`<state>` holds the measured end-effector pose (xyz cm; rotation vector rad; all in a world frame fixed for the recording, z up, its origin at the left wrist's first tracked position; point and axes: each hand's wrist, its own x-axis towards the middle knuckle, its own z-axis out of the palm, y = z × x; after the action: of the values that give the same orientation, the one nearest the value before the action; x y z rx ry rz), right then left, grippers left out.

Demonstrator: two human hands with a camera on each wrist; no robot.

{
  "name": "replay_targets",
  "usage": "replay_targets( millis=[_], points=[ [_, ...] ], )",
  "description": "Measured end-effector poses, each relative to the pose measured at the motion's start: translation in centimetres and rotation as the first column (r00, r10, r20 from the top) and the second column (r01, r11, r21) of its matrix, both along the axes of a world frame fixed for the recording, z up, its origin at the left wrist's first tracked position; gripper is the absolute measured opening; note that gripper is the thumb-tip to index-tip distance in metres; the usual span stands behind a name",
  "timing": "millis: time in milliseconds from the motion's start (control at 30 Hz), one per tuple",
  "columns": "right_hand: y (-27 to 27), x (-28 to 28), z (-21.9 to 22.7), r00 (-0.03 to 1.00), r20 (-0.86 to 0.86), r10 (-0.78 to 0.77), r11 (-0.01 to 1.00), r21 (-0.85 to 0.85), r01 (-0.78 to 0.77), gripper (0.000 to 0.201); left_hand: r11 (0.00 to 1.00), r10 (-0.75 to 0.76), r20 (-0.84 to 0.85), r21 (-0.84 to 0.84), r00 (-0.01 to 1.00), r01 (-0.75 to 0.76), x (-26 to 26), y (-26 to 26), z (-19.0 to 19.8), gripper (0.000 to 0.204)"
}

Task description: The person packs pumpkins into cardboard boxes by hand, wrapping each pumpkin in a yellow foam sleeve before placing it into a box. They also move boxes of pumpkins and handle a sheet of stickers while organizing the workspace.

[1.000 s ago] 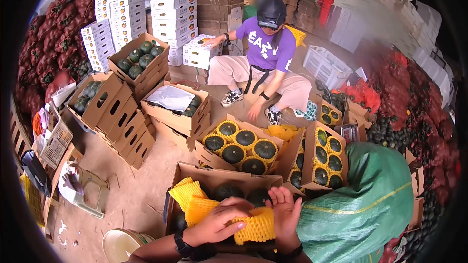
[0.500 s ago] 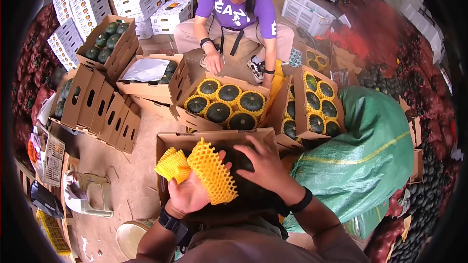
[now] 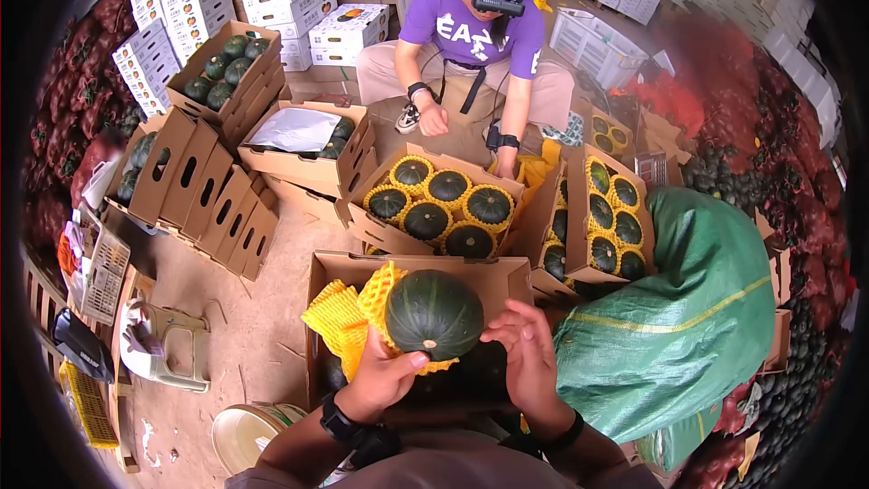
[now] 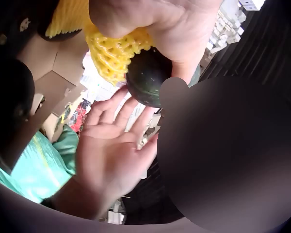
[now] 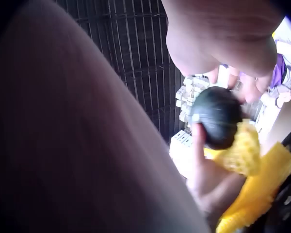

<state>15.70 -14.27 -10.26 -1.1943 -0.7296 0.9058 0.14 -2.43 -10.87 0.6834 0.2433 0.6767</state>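
A dark green round squash [image 3: 434, 315] is held up over the cardboard box [image 3: 507, 279] nearest me. My left hand [image 3: 385, 376] grips it from the left, its thumb on the squash near the pale stem end. A yellow foam net [image 3: 376, 294] is bunched between that palm and the squash, and the left wrist view shows the net [image 4: 111, 53] partly over it. More yellow foam netting [image 3: 337, 326] lies beside it at the box's left. My right hand [image 3: 528, 353] faces the squash from the right, fingers loosely extended, fingertips right at its side.
Beyond the near box stands a carton of netted squashes [image 3: 444, 204], with another such carton [image 3: 606, 217] to its right. A green woven sack [image 3: 670, 335] bulges at my right. Stacked cartons [image 3: 204, 181] and a plastic stool [image 3: 167, 344] are left. A person [image 3: 471, 45] sits opposite.
The left hand held only the foam net half a second ago; now the squash is up out of the box and in that hand with the net. The right hand has turned palm inward beside it.
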Motion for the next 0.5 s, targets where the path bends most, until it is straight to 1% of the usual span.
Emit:
replay_targets(
  millis=[33, 67, 100, 133, 200, 233, 267, 300, 333, 367, 400, 433, 500],
  points=[
    [0.1, 0.1, -0.9, 0.987, -0.150, -0.064, 0.996, -0.065, 0.055, 0.054, 0.990, -0.102, 0.086, -0.091, 0.991, 0.110, -0.3, -0.2, 0.1, 0.082],
    [0.4, 0.0, -1.6, 0.959, -0.262, 0.105, 0.980, -0.136, -0.145, 0.054, 0.959, -0.194, 0.181, -0.173, 0.964, 0.226, -0.7, -0.2, 0.0, 0.084],
    [0.8, -0.2, -1.9, 0.887, -0.385, 0.256, 0.922, -0.178, -0.343, 0.054, 0.908, -0.273, 0.280, -0.241, 0.920, 0.343, -1.1, -0.3, -0.1, 0.086],
    [0.8, -0.4, -0.9, 0.828, -0.453, 0.331, 0.902, -0.107, -0.419, 0.051, 0.904, -0.340, 0.196, -0.201, 0.920, 0.377, -1.5, -0.5, -0.2, 0.093],
    [0.8, -0.7, 1.0, 0.675, -0.567, 0.472, 0.833, 0.034, -0.553, 0.047, 0.868, -0.437, 0.157, -0.185, 0.886, 0.461, -2.3, -0.1, -0.1, 0.094],
    [1.1, -0.5, 2.6, 0.777, -0.491, 0.394, 0.871, -0.070, -0.486, 0.042, 0.848, -0.481, 0.136, -0.179, 0.866, 0.499, -2.6, 0.0, 0.1, 0.095],
    [1.3, 0.4, 1.1, 0.747, -0.570, 0.342, 0.928, 0.082, -0.363, 0.031, 0.877, -0.451, 0.067, -0.155, 0.890, 0.456, -2.6, 0.2, 0.9, 0.090],
    [1.5, 1.3, -0.5, 0.702, -0.644, 0.304, 0.952, 0.219, -0.212, 0.022, 0.924, -0.383, -0.057, -0.032, 0.922, 0.382, -2.1, 0.4, 1.0, 0.088],
    [2.0, 1.4, -0.4, 0.924, -0.374, 0.076, 0.992, 0.119, -0.033, 0.015, 0.944, -0.294, -0.169, 0.104, 0.941, 0.313, -1.4, 0.4, 1.1, 0.087],
    [2.6, 1.7, -0.7, 0.940, 0.250, -0.231, 0.973, 0.062, 0.223, 0.021, 0.936, -0.187, -0.266, 0.245, 0.946, 0.254, -0.8, 0.0, 1.2, 0.085],
    [2.7, 1.8, 0.1, 0.772, 0.507, -0.384, 0.923, 0.185, 0.337, 0.024, 0.966, -0.101, -0.241, 0.209, 0.965, 0.153, -0.3, -0.7, 1.4, 0.084],
    [2.8, 1.8, 1.3, 0.509, 0.692, -0.511, 0.853, 0.335, 0.401, 0.028, 0.963, -0.047, -0.236, 0.248, 0.971, 0.107, 0.1, -0.9, 1.4, 0.085],
    [3.1, 1.3, 0.3, 0.556, 0.612, -0.563, 0.821, 0.337, 0.461, 0.028, 0.946, 0.063, -0.212, 0.323, 0.975, 0.009, 0.8, -1.0, 1.4, 0.086]
  ],
)
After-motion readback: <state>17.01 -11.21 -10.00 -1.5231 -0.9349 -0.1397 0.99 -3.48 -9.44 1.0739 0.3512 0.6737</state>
